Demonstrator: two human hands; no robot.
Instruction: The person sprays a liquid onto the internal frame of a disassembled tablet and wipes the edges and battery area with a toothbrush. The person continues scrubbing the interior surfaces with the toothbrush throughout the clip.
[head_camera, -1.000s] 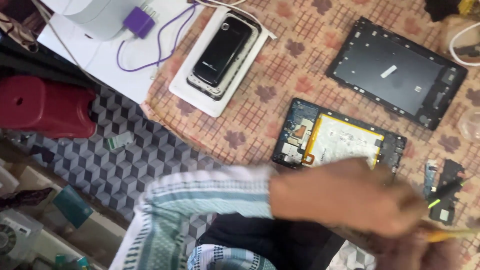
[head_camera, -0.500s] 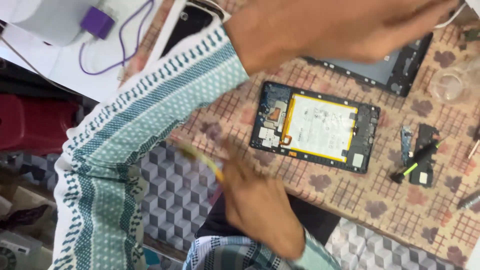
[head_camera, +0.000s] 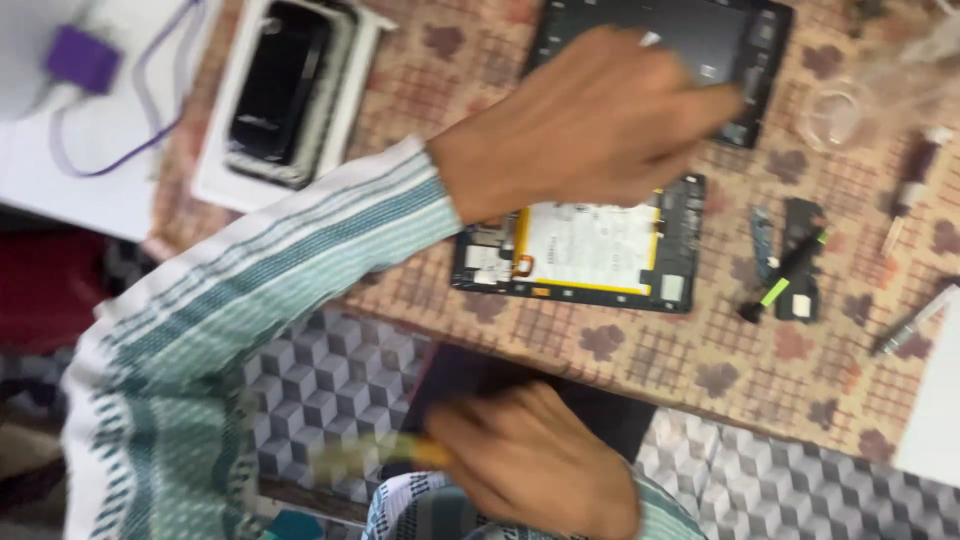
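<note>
- Left hand (head_camera: 590, 125) hovers, fingers loosely curled and empty, above an opened tablet (head_camera: 585, 245) near the tabletop (head_camera: 800, 370) front edge.
- Right hand (head_camera: 540, 465), below that edge, grips a blurred yellow tool (head_camera: 385, 455).

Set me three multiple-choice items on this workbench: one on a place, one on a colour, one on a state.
1. The opened tablet lies:
A. on the patterned table
B. on the floor
C. on a chair

2. The looped cable at top left is:
A. red
B. purple
C. green

3. The right hand is:
A. empty
B. flat on the table
C. closed on a yellow-handled tool

Answers:
1. A, the patterned cloth shows all around it.
2. B, it is purple against the white surface.
3. C, the yellow handle sticks out of the fist.
</note>
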